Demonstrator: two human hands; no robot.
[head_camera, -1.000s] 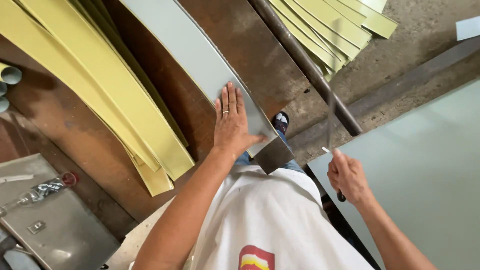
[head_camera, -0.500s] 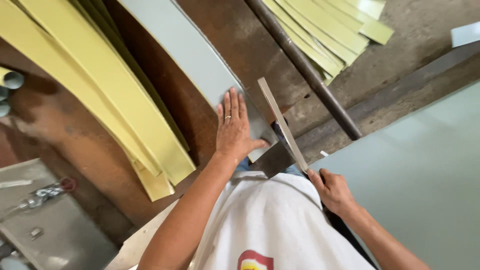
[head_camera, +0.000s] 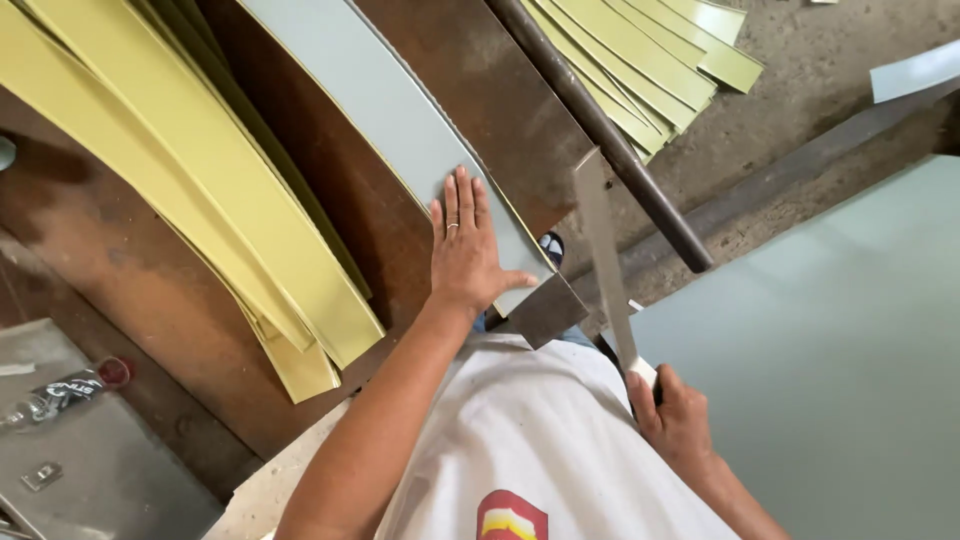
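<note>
Grey sheet strip runs from the top centre of the frame down toward the middle, lying flat on a rusty brown metal table. Its lower end sits under the left hand, which presses on it palm down with the fingers spread and straight, gripping nothing; a ring shows on one finger. Just right of that hand, a long narrow blade stands tilted, reaching from the centre of the frame down to the lower right, where the right hand is clenched around its handle end. A dark triangular metal piece lies at the strip's lower end, between the two hands. Behind the blade a dark round bar slants from the top centre to the right. Yellow-green strips fan across the upper left and left, and more of them lie at the upper right. A large pale grey sheet fills the right side.
</note>
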